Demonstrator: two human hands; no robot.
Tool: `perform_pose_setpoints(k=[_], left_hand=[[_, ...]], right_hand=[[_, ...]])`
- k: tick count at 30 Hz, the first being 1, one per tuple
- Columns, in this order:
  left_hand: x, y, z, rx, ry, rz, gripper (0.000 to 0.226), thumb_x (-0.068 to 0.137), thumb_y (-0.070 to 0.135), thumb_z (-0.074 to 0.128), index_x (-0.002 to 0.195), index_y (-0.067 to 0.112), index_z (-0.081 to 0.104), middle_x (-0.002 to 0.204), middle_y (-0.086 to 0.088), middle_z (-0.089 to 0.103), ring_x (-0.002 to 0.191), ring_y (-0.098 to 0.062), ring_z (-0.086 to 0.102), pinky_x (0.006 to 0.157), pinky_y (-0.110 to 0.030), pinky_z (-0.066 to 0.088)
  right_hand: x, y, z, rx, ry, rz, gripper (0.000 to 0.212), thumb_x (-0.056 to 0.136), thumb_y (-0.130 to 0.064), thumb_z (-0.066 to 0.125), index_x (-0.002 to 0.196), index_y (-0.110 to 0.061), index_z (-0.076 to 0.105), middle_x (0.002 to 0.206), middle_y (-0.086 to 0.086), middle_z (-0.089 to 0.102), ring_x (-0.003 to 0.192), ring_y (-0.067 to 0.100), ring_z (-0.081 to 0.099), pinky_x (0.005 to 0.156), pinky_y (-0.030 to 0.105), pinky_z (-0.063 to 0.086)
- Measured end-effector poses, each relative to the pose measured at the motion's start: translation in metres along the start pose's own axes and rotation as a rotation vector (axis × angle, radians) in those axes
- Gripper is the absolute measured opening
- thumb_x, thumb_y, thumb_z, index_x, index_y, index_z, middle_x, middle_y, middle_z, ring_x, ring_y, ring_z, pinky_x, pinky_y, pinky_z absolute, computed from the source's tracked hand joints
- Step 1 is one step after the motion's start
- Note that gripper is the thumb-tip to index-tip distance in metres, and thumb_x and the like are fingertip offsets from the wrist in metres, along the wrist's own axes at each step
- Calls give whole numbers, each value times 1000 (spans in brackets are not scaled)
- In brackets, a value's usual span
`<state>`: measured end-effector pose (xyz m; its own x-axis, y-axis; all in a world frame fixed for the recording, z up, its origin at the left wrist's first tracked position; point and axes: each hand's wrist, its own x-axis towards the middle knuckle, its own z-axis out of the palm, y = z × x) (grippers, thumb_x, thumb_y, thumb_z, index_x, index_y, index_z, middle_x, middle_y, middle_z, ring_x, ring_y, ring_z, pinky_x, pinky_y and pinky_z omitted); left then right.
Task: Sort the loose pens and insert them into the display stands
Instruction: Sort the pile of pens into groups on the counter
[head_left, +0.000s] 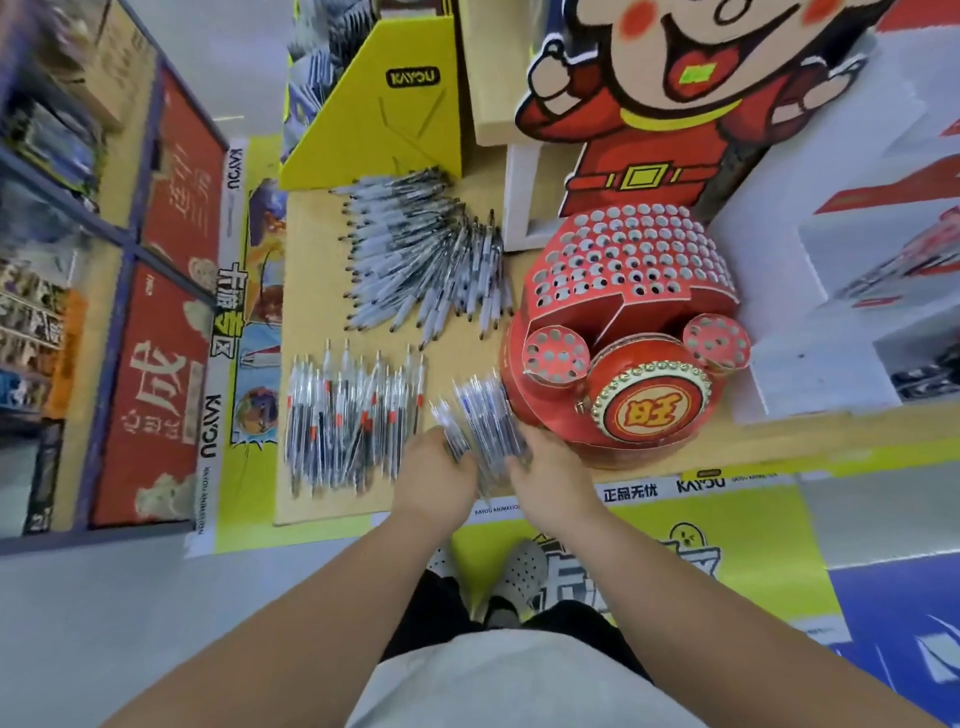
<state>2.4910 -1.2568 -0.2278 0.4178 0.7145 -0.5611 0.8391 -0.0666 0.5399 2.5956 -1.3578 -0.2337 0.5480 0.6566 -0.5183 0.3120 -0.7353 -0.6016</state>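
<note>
With left hand (434, 480) and right hand (548, 475) both gripping the pen bundle (480, 415) at the table (306, 291) edge, just beside the red display stand (566, 312), square the tips first, then feed one pen per hole. Counted: three pen groups, namely bundle, far heap (421, 254) and near heap (348, 415); one stand; single pens too many to count.

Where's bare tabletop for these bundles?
Bare strip along the table's left edge beside the fanned pen pile; smaller patch between that pile, yellow box and white shelf. Crowded: lower pen row, and left hand and right hand gripping the pen bundles.
</note>
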Motion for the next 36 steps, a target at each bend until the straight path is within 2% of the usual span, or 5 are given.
perform_pose_setpoints(k=[10,16,22,29,36], left_hand=[[24,11,11,-114,129,-67,37,96,12,55,62,14,39,58,-3,41,51,-20,36,48,-29,22],[32,8,12,-174,152,-38,23,91,20,65,77,1,67,75,-15,68,74,-36,63,65,-39,50],[31,4,17,-269,167,-26,24,91,26,70,78,6,70,77,-10,70,79,-31,66,75,-41,55],[39,3,18,-186,146,-7,38,91,35,70,67,12,52,62,2,49,57,-17,44,52,-30,29],[30,-3,24,-223,169,13,42,95,33,66,62,18,45,56,5,46,53,-16,41,52,-29,28]], right_hand=[[11,-10,12,51,117,6,48,102,-22,48,150,-19,44,138,6,57,129,26,50,104,34,40],[17,-2,21,109,253,-33,18,94,-21,62,109,-19,72,95,-2,73,89,22,66,77,33,52],[18,4,34,193,290,-37,37,94,-25,65,131,-19,67,114,0,71,102,18,67,91,37,53],[24,-1,30,289,291,45,31,94,-23,63,124,-21,71,111,-6,75,101,14,69,92,36,54],[19,-6,26,332,304,56,23,94,-20,65,115,-20,75,102,-4,76,93,15,69,86,34,55]])
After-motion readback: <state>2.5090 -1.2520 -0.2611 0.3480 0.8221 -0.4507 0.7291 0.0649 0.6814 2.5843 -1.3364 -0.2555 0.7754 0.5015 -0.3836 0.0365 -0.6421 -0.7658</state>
